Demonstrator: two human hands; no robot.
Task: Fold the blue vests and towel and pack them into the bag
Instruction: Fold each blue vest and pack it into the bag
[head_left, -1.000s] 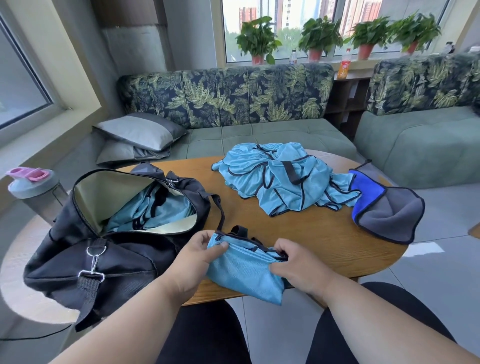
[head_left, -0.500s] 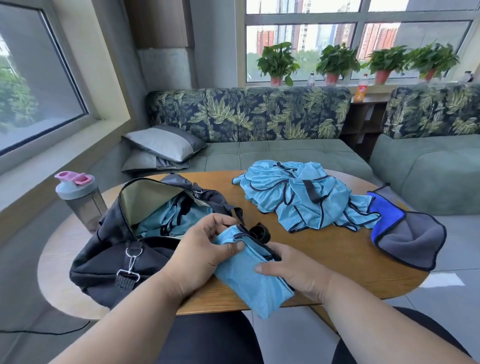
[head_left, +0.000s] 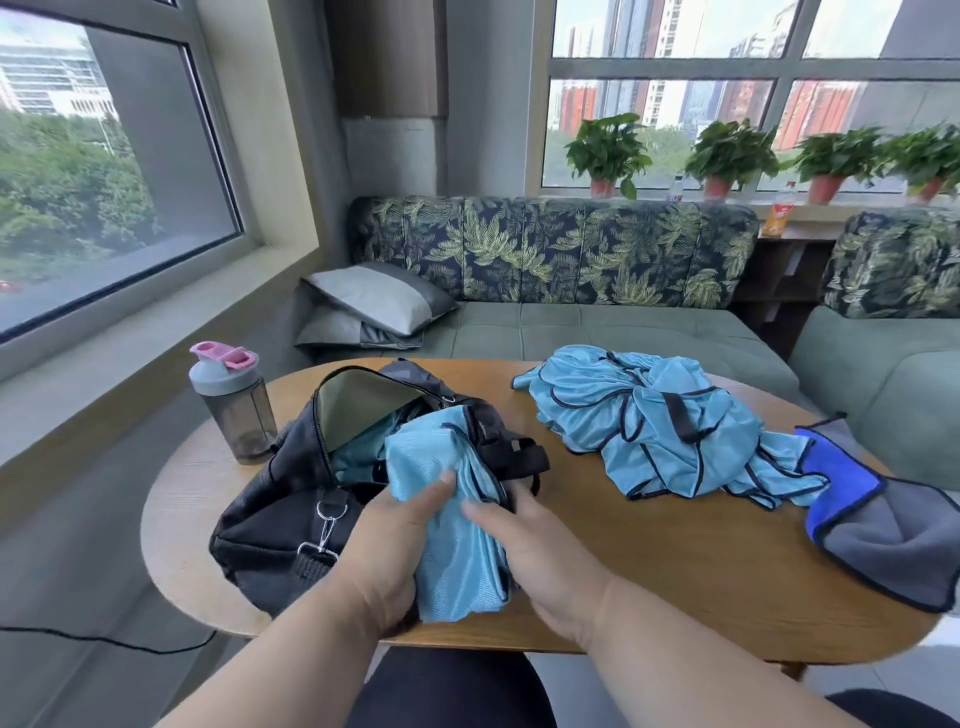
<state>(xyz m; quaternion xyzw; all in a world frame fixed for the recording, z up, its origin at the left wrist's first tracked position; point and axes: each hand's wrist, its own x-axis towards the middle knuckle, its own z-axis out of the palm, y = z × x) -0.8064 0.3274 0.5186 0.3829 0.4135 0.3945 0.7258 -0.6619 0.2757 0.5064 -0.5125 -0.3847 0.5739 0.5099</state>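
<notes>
A folded light-blue vest (head_left: 451, 499) is held between both hands, its far end over the open mouth of the black bag (head_left: 270, 499). My left hand (head_left: 387, 551) grips its left side with the thumb on top. My right hand (head_left: 540, 551) grips its right edge. More blue cloth lies inside the bag. A crumpled heap of blue vests (head_left: 654, 436) lies on the table's far right half. The blue and grey towel (head_left: 878, 514) lies unfolded at the right edge, partly hanging off.
The oval wooden table (head_left: 675, 582) holds everything. A grey shaker bottle (head_left: 231, 402) with a pink lid stands left of the bag. A leaf-print sofa (head_left: 550, 260) with cushions runs behind the table. Potted plants (head_left: 608, 150) line the sill.
Both hands have carried the folded vest up and left from the table's front edge to the bag's opening. The camera has tilted upward.
</notes>
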